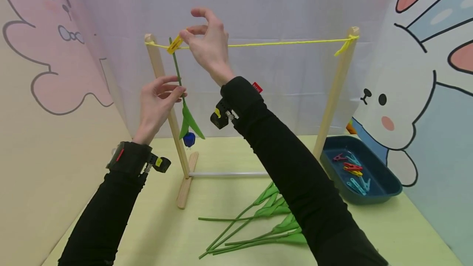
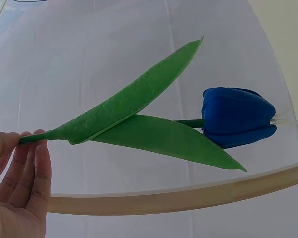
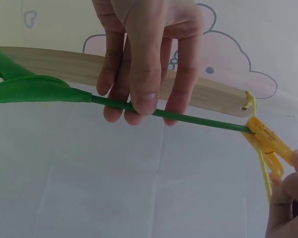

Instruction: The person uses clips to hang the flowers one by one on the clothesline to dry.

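Observation:
An artificial blue tulip point(image 2: 238, 118) hangs head down beside the left post, its two green leaves point(image 2: 154, 134) just above the bloom. My left hand point(image 1: 158, 97) pinches its green stem point(image 3: 203, 121) between thumb and fingers. Higher up, my right hand point(image 1: 210, 46) holds a yellow clothespin point(image 1: 174, 45) by its handle end. The clothespin sits on the yellow string point(image 1: 281, 43) near the left post, and the stem's end runs through its jaws. In the right wrist view the clothespin point(image 3: 269, 141) touches both the stem and the string.
Two wooden posts point(image 1: 334, 97) hold the string, with a white rod point(image 1: 229, 174) joining them low down. Several green-stemmed flowers point(image 1: 255, 221) lie on the table, their blooms hidden behind my right sleeve. A dark blue basin point(image 1: 388, 184) at right contains several coloured clothespins point(image 1: 352, 167).

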### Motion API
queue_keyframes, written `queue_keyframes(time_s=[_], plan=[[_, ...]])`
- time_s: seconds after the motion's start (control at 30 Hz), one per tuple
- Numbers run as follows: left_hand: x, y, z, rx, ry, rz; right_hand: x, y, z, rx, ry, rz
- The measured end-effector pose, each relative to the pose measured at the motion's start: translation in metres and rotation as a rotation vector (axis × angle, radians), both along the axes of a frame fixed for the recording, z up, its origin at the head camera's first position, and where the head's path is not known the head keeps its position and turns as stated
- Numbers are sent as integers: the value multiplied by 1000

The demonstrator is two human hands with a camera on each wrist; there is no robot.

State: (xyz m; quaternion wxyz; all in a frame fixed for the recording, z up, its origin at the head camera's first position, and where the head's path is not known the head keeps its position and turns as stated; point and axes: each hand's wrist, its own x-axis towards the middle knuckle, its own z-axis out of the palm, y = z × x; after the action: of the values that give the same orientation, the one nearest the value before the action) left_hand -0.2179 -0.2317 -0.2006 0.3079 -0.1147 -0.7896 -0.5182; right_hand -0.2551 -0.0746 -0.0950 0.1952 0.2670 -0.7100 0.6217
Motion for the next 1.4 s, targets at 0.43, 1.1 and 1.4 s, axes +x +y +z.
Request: queue_keyframes(time_s=[0.43, 1.1, 1.4], plan=[[1, 1, -3, -72, 20, 80, 15, 27, -2, -32, 4, 118], [2, 25, -39, -114, 416, 227, 10, 96, -45, -47, 158, 203], [14, 28, -61, -231, 433, 155, 15, 132, -69, -27, 226, 185]])
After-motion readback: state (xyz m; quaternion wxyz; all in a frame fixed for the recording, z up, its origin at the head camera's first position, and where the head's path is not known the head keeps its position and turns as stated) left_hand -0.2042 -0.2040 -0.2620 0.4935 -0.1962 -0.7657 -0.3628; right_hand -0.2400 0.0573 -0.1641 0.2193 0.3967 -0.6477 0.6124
